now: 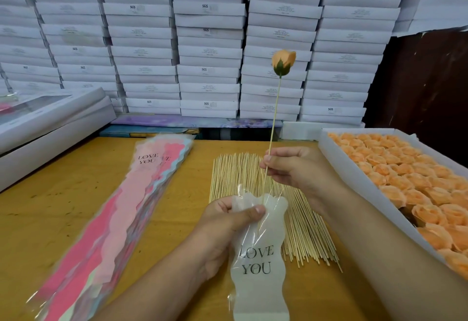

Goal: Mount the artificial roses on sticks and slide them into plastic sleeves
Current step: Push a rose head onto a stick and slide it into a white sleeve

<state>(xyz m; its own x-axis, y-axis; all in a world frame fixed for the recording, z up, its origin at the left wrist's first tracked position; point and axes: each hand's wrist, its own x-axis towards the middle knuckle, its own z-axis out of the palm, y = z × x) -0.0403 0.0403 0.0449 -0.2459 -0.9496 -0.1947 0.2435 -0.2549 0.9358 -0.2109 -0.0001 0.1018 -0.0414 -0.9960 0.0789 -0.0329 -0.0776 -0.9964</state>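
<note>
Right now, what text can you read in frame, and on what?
"LOVE YOU": on the white sleeve that the left hand holds.
"LOVE YOU": on the top pink sleeve in the stack of sleeves on the table; a second print beside it is partly covered.
"SGS": on end labels of several white boxes stacked behind the table.
Other small print on the box labels: too small and blurred to read.

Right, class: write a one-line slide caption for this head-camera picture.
Right hand feeds an orange rose on its stick into a white "LOVE YOU" sleeve gripped by the left hand.
</note>
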